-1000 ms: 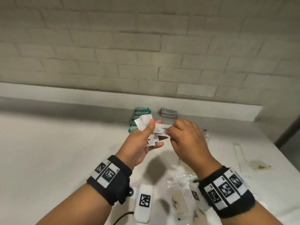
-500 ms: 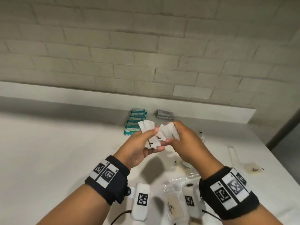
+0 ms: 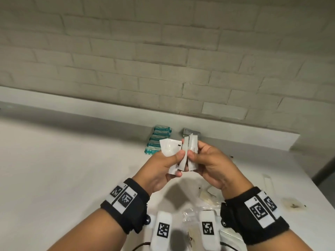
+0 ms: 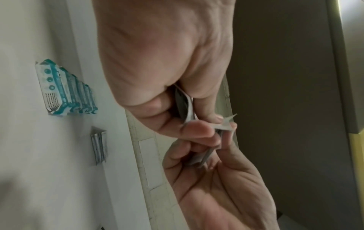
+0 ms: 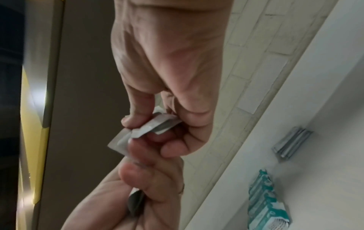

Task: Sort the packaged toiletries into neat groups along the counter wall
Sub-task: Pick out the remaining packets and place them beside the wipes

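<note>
Above the counter [image 3: 72,169], the left hand [image 3: 159,171] and right hand [image 3: 212,165] both pinch white sachets [image 3: 170,147] (a small bunch).

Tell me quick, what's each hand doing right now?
Left hand: closed, pinching several white sachets.
Right hand: closed, pinching more of the white sachets at the same bunch.

Matt white paper sachets [image 3: 188,151]; rough painted brick wall [image 3: 163,51].
</note>
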`<state>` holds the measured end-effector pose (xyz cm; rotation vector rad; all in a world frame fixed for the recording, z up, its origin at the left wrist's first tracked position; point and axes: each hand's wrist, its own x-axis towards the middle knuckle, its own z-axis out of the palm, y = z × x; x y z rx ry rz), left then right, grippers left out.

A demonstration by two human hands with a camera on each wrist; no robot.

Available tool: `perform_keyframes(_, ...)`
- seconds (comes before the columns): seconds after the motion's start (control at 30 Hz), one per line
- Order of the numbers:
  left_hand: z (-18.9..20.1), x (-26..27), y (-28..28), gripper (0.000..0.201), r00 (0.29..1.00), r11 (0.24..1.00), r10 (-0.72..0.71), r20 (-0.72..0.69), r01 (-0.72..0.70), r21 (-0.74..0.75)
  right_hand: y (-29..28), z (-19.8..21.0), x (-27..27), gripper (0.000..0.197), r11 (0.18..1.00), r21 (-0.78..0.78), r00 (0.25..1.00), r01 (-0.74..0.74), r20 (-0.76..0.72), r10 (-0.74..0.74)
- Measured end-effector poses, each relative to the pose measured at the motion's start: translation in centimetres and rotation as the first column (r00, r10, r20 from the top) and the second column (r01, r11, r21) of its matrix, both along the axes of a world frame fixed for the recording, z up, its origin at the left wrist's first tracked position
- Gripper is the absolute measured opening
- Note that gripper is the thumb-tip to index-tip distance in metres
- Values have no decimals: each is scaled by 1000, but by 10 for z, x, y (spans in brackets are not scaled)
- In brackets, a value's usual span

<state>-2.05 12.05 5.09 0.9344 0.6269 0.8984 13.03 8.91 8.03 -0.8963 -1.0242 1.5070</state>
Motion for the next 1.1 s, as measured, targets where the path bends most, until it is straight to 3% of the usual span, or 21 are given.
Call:
perform_keyframes(0.1,0,-2,-3,48,996,1000,-1,-90,3,26,0,-4,-7,43,1000,11,999,-10,46,9)
perform_keyframes(0.3,-1,-6,-5,30,985,999,37,-171,-31,35,-2,-13,-17,27,981,73,980,182,64,-187)
perform_keyframes(0.43,0,-10,-2,26,988,1000,19,-155,-19,2,1,-5,-3,23,949,25,944,315,97,-315)
perform_keyframes(0.57,1,-14,-5,30,981,992,-81,-174,96,76,-5,6,6,20,988,-31,952,154,271,-140)
perform_keyframes(0.63,2,-13,-6,32,977,990,-82,-199,103,97,-6,8,1,17,991,12,934,130,333,-127)
perform_keyframes(0.73,5,-12,-5,45,974,995,-70,-213,84,58,-3,14,2,16,904,324,827,277,399,-396)
perform_keyframes(0.8,5,-12,-1,42,988,999,-37,-148,38,6,-3,20,9,23,840,501,744,207,478,-468)
perform_keyframes(0.87,6,-13,3,21,996,999,47,-76,-49,-17,-9,19,11,32,888,460,654,-5,673,-345)
perform_keyframes(0.93,6,-14,8,25,989,990,140,-58,-139,18,-13,12,12,30,934,341,558,-106,798,-228)
perform_keyframes(0.97,5,-16,11,30,983,984,173,-62,-170,52,-13,10,15,28,944,324,577,-63,784,-230)
perform_keyframes(1.07,2,-16,11,37,970,969,220,-103,-206,135,-14,14,19,19,961,237,811,142,529,-250)
perform_keyframes(1.1,1,-14,10,35,969,969,219,-116,-201,147,-14,15,17,17,967,212,828,143,510,-235)
